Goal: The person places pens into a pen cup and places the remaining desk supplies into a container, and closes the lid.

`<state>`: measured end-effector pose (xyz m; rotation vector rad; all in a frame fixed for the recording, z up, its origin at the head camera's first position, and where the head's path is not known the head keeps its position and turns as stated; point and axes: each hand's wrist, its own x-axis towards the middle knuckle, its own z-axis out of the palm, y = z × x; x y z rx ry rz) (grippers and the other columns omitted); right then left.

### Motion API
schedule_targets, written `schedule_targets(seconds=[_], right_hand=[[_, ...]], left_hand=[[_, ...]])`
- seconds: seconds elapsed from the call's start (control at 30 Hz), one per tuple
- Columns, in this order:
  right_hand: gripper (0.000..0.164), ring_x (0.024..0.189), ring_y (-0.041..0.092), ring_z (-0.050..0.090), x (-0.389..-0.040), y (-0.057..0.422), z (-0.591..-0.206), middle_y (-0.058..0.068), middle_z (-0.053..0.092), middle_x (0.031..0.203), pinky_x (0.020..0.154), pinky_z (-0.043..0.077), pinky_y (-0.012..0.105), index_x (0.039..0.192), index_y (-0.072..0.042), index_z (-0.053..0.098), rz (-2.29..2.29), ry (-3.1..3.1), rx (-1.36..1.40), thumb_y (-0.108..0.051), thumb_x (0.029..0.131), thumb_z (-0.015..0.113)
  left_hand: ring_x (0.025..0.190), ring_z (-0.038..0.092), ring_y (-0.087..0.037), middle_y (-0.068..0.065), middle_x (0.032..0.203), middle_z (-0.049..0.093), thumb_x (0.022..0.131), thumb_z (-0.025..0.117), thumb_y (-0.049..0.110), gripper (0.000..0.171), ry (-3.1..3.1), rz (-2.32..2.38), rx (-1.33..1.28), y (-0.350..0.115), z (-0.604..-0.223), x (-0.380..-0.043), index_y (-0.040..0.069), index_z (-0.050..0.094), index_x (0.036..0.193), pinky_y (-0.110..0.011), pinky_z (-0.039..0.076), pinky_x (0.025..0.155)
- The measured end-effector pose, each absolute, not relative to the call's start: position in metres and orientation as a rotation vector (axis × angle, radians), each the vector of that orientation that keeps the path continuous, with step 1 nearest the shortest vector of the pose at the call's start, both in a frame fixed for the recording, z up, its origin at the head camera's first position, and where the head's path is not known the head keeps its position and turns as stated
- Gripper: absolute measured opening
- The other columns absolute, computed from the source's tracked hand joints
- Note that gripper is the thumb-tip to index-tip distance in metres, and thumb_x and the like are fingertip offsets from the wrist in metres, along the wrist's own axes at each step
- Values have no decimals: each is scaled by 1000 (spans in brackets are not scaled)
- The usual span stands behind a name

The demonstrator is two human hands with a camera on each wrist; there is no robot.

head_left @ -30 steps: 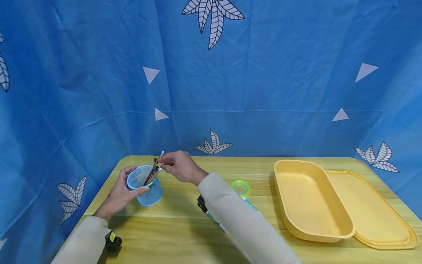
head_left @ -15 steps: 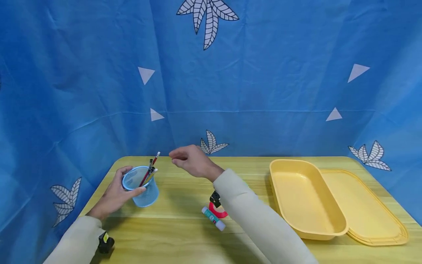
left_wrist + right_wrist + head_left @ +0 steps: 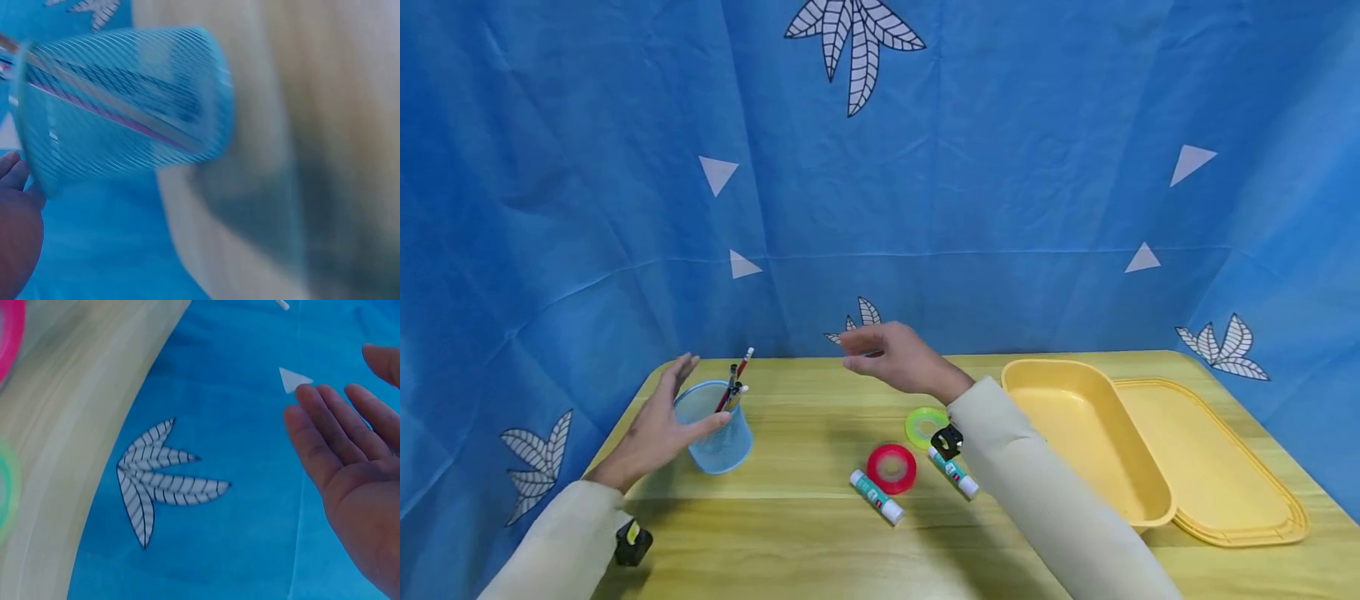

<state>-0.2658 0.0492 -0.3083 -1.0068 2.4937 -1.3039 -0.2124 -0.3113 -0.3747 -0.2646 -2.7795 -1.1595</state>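
Note:
A light blue mesh pen cup (image 3: 722, 448) stands at the left of the table, with several pens and pencils (image 3: 735, 388) leaning out of its rim. My left hand (image 3: 658, 425) is beside the cup, its fingers spread and the thumb at the near rim; whether it still touches cannot be told. In the left wrist view, fingertips (image 3: 15, 172) show close to the rim of the tilted-looking cup (image 3: 125, 106). Nothing is held in my right hand (image 3: 898, 357), raised over the back middle of the table; the right wrist view shows its fingers (image 3: 337, 425) extended.
In mid-table lie a red tape roll (image 3: 891, 468), a green tape roll (image 3: 925, 427) and two glue sticks (image 3: 877, 497). At the right are a yellow tub (image 3: 1161, 508) and its flat lid (image 3: 1240, 475). A blue curtain (image 3: 1000, 183) hangs behind the table.
My right hand has let go of a pencil in the cup and moved right. My left hand's grip on the cup has loosened, its fingers lifting off. The view has shifted slightly right.

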Motion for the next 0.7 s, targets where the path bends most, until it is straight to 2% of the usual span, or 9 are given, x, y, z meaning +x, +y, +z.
schedule_targets(seconds=[0.2, 0.47, 0.7], right_hand=[[48, 127, 27, 56, -259, 73, -303, 14, 56, 141, 102, 48, 40, 144, -3, 52, -1246, 2562, -988, -18, 100, 63], [59, 133, 34, 50, -247, 116, -300, 18, 50, 146, 107, 42, 49, 149, 1, 43, -1158, 2588, -968, -21, 99, 64], [71, 136, 41, 43, -233, 154, -303, 21, 42, 152, 109, 37, 55, 153, 3, 32, -1084, 2611, -908, -29, 99, 64]], left_hand=[[150, 9, -43, -11, 166, 11, 90, 77, 34, 109, -2701, -1257, -392, -291, -353, -213, 17, -4, 161, -67, 18, 112], [150, 14, -40, -12, 165, 16, 89, 78, 23, 103, -2632, -1272, -553, -262, -338, -210, 13, 4, 161, -62, 21, 114], [150, 17, -35, -7, 165, 17, 89, 79, 22, 102, -2614, -1297, -658, -243, -329, -208, 14, 8, 161, -56, 21, 117]])
